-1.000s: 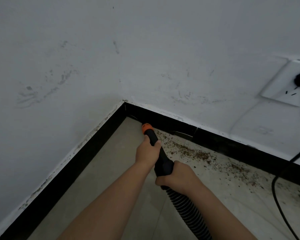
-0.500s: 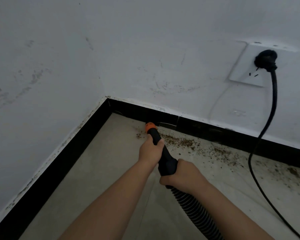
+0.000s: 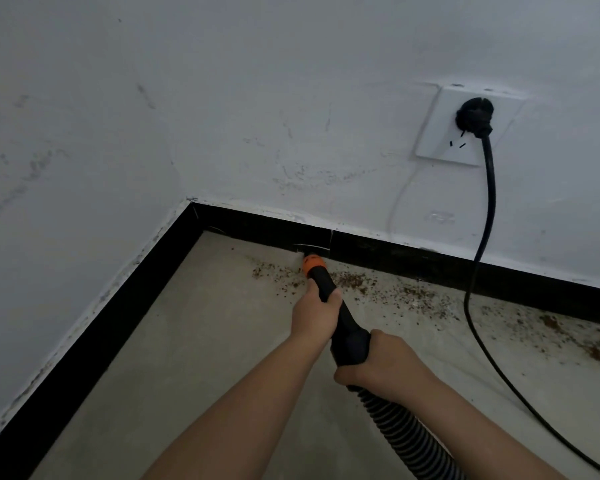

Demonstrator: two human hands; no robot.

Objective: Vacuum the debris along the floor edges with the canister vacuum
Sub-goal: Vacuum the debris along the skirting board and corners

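Both hands, left hand (image 3: 314, 315) ahead of right hand (image 3: 378, 365), clench the black orange-tipped vacuum nozzle (image 3: 323, 282), steering it onto brown crumbly debris (image 3: 354, 282) against the black skirting board (image 3: 395, 258).

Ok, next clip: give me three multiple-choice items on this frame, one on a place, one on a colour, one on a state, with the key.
1. Where is the nozzle tip?
A. at the baseboard
B. on the outlet
C. in mid-air near the camera

2. What colour is the tip?
A. green
B. orange
C. white

3. What state is the plug in?
A. lying on the floor
B. held in a hand
C. seated in the outlet

Key: 1 A, the tip meets the black strip among debris. 2 B, an orange collar caps the black wand. 3 C, the cord hangs from it while the left hand and right hand grip the wand.
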